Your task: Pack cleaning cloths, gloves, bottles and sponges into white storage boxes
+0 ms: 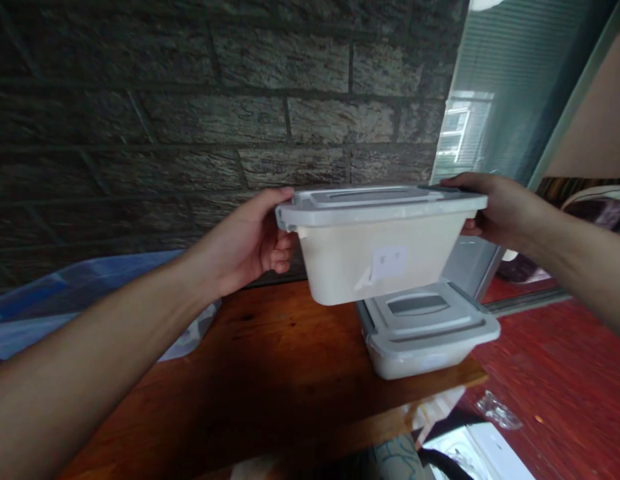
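Observation:
I hold a white plastic storage box (375,257) with a grey lid in the air, above a wooden table (270,373). My left hand (250,240) grips its left end under the lid's rim, thumb on top. My right hand (490,207) grips the right end the same way. A small white label is stuck on the box's front. Below and slightly right of it, a second box of the same kind (425,330) with a grey lid stands on the table near its right corner.
A dark stone-brick wall (190,113) rises behind the table. A blue and white plastic sheet (55,293) lies at the table's left. A glass door (495,100) stands at the right over a red wooden floor (555,373). Clutter lies under the table's front edge.

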Demonstrator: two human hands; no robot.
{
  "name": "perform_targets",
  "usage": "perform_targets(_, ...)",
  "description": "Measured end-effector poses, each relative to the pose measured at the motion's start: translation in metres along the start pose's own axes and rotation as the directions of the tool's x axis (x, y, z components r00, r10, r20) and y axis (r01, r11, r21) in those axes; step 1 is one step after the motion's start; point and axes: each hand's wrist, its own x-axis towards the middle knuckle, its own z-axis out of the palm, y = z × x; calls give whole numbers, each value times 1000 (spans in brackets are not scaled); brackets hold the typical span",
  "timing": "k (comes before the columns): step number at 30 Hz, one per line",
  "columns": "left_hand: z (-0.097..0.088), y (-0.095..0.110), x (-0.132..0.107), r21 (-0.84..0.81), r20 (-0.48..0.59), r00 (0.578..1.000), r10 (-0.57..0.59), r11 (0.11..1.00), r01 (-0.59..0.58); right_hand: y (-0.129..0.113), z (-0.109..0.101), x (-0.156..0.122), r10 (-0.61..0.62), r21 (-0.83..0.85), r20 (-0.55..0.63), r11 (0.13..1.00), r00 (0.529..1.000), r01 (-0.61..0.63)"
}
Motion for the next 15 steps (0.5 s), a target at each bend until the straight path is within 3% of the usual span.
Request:
perform_targets(7, 46, -37, 34, -10, 80, 995, -60, 998, 61, 45, -58, -12, 220, 86, -79, 973, 972, -213)
perform_targets(15, 53, -71, 47, 129, 143, 971, -189, 977, 171, 75, -68, -31, 301, 202, 28, 932, 953, -301)
